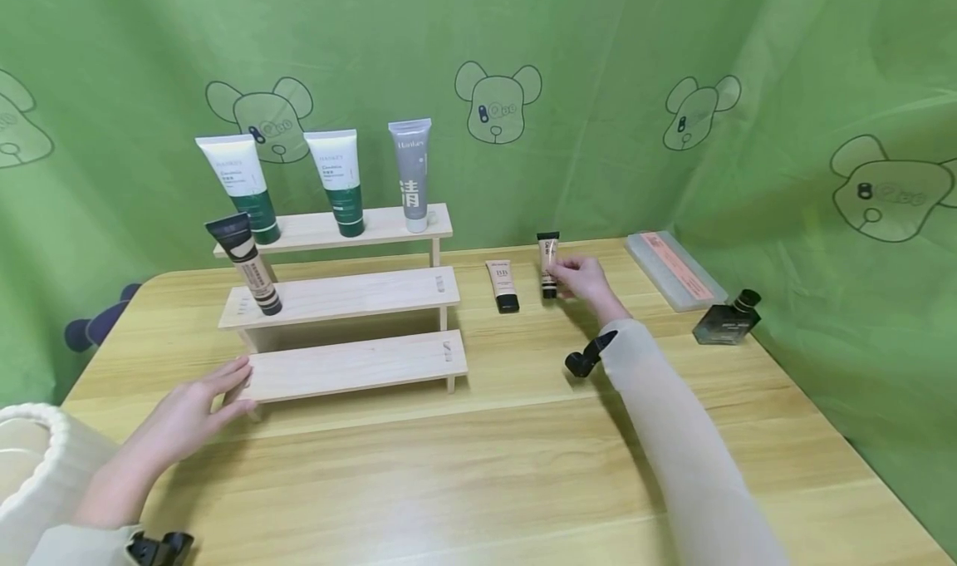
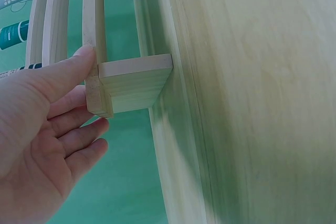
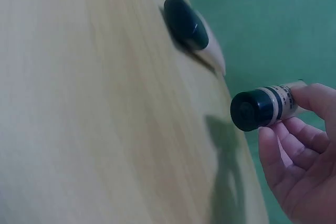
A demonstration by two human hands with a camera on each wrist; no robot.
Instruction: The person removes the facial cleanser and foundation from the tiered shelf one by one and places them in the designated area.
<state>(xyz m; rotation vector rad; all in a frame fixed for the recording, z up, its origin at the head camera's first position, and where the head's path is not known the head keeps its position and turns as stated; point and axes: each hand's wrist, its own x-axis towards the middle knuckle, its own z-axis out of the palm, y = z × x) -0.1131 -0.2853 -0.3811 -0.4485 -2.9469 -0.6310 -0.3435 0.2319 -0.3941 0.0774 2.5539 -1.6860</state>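
Observation:
At the back of the table, my right hand (image 1: 583, 283) pinches a small beige cosmetic tube (image 1: 548, 258) with a black cap and black end. The right wrist view shows its black cap (image 3: 249, 111) facing the camera, thumb and fingers on the tube's sides. Left of it a beige BB cream tube (image 1: 502, 279) lies on the table. My left hand (image 1: 183, 412) holds the left end of the lowest tier of a three-tier wooden stand (image 1: 359, 366), thumb on one face and fingers on the other. A brown-black tube (image 1: 250, 271) stands tilted on the middle tier.
The top tier bears two white-green tubes (image 1: 239, 184) and a grey tube (image 1: 413, 175). At right lie a translucent flat box (image 1: 673, 271) and a dark glass bottle (image 1: 727, 321). A white ribbed container (image 1: 67, 458) stands at the lower left. Green curtain (image 1: 598, 92) hangs behind.

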